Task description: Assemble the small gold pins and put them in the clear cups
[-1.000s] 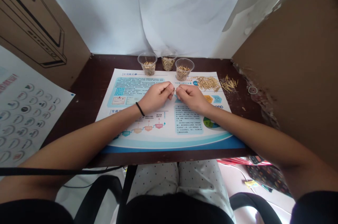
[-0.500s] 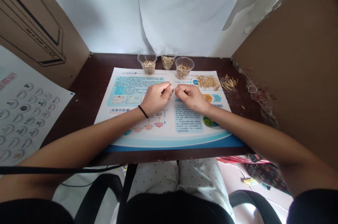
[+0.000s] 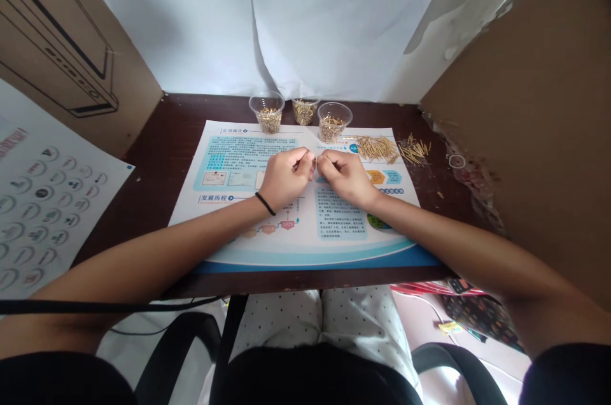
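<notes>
My left hand (image 3: 289,174) and my right hand (image 3: 347,177) meet fingertip to fingertip over the printed sheet (image 3: 267,251). Both are closed in a pinch. Whatever lies between the fingers is too small and too covered to make out. Just beyond them stand three clear plastic cups holding small gold-coloured metal pieces: a left cup (image 3: 267,113), a middle cup (image 3: 304,112) and a right cup (image 3: 333,123). To the right of my right hand lies a pile of thin gold-coloured pins (image 3: 377,148), partly on the sheet. A smaller pile of pins (image 3: 414,150) sits beside it on the dark wood.
The dark brown table (image 3: 157,137) is bounded by a cardboard box (image 3: 71,29) on the left, brown cardboard (image 3: 534,99) on the right and a white sheet (image 3: 310,29) at the back. Another printed sheet (image 3: 48,201) hangs at left. A small ring-shaped item (image 3: 457,162) lies at right.
My hands stay in nearly the same place, with the left fingers shifted very slightly to the right. The cups and piles look unchanged.
</notes>
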`<action>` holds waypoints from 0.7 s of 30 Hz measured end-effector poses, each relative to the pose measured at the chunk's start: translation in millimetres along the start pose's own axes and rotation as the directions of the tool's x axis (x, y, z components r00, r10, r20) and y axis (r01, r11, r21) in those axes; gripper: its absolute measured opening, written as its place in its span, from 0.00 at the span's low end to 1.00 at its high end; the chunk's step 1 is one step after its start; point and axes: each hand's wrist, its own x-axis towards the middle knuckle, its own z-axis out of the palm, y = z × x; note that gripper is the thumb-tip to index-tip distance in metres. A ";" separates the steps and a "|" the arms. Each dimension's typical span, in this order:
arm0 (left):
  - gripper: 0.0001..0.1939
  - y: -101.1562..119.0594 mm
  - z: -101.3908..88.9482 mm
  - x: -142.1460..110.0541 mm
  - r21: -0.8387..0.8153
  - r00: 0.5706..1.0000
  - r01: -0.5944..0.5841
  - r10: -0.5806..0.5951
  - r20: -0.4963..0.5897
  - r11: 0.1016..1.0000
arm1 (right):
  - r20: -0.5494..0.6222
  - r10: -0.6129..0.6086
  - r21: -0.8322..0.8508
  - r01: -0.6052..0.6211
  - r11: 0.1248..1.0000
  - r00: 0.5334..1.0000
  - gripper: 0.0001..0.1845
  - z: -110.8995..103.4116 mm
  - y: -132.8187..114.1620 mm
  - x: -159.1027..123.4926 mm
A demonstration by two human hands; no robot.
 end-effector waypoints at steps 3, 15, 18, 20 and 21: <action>0.18 0.7 2.8 -0.6 -0.009 0.999 0.024 -0.025 -0.031 1.000 | -0.009 0.000 -0.020 0.000 1.000 1.000 0.17 0.8 -0.3 -0.6; 0.19 0.1 8.3 -1.6 0.097 0.996 0.037 -0.029 -0.083 0.995 | -0.057 0.003 -0.156 -0.012 0.988 0.998 0.18 5.4 1.0 -1.2; 0.19 -0.7 4.3 0.9 0.067 0.999 0.018 -0.015 -0.050 0.998 | -0.053 0.014 -0.148 -0.022 0.989 0.999 0.18 4.0 0.4 0.4; 0.19 -1.8 0.7 3.5 0.014 1.000 0.011 -0.011 0.006 1.000 | -0.027 0.026 -0.115 -0.029 0.993 0.999 0.18 2.3 1.1 2.3; 0.19 -2.4 -1.1 4.8 -0.023 0.999 0.018 -0.017 0.043 1.000 | -0.005 0.031 -0.091 -0.031 0.995 1.000 0.18 1.3 1.8 3.3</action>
